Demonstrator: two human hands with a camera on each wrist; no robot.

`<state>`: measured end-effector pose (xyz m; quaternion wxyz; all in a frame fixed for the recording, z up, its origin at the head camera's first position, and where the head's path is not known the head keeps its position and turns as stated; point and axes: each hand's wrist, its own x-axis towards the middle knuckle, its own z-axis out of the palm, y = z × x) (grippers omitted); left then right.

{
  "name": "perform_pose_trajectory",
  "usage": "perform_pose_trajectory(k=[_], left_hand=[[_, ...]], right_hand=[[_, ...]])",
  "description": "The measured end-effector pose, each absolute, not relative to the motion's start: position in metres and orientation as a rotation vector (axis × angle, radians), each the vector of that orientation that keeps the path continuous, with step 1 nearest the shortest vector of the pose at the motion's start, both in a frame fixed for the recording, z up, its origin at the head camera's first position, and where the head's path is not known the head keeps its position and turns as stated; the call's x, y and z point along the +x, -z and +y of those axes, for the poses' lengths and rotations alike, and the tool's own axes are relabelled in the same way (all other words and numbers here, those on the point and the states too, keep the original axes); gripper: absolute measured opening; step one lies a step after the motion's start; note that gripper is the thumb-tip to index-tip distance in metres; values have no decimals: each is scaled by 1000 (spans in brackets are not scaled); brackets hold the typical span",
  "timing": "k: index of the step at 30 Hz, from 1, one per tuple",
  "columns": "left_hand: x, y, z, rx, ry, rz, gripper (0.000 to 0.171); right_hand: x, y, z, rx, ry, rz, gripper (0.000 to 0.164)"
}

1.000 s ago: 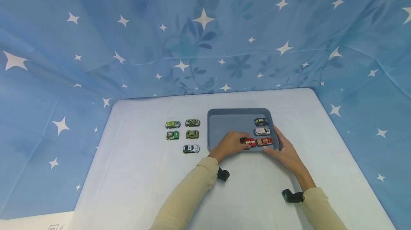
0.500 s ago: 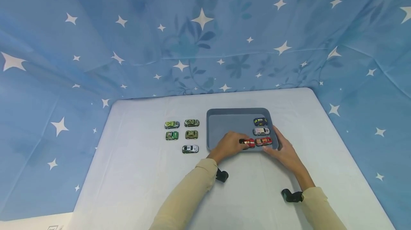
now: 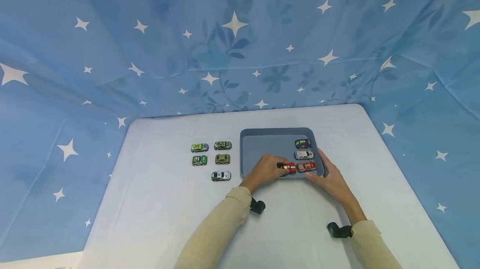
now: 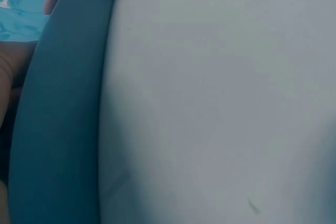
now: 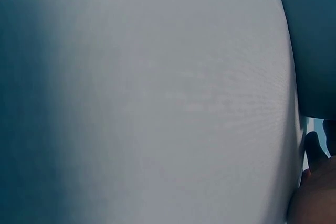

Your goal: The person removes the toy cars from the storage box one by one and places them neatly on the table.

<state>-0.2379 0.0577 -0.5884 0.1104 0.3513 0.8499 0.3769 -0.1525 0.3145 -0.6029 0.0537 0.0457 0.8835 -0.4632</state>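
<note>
**A:** ok I'm remote on the head feed, where's the red-and-white car and what have the fingers got?

**B:** in the gray tray, near the front wall, just left of the orange-red car. Left hand has it pinched. Right hand looks to be gripping the tray's near right corner.

**A:** any tips from where you sit?

**B:** I'd brace that corner, settle the wheels flat and let go straight up, so the neighbor doesn't get nudged. I can't tell if they touch.

**A:** and how's it facing?

**B:** long axis sideways, roughly along the front wall, almost end to end with the neighbor. Can't make out which end is the nose, sorry.
</note>
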Motion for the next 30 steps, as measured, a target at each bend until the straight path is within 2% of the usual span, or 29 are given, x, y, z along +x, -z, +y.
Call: perform_pose_trajectory(k=[15, 30], left_hand=[[-240, 571, 47, 980, -1165, 2470, 27], [-246, 561, 14, 884, -1113, 2488, 33]], right_hand=[[-151, 602, 314, 161, 1403, 2687, 107], [-151, 604, 314, 137, 1405, 2694, 108]])
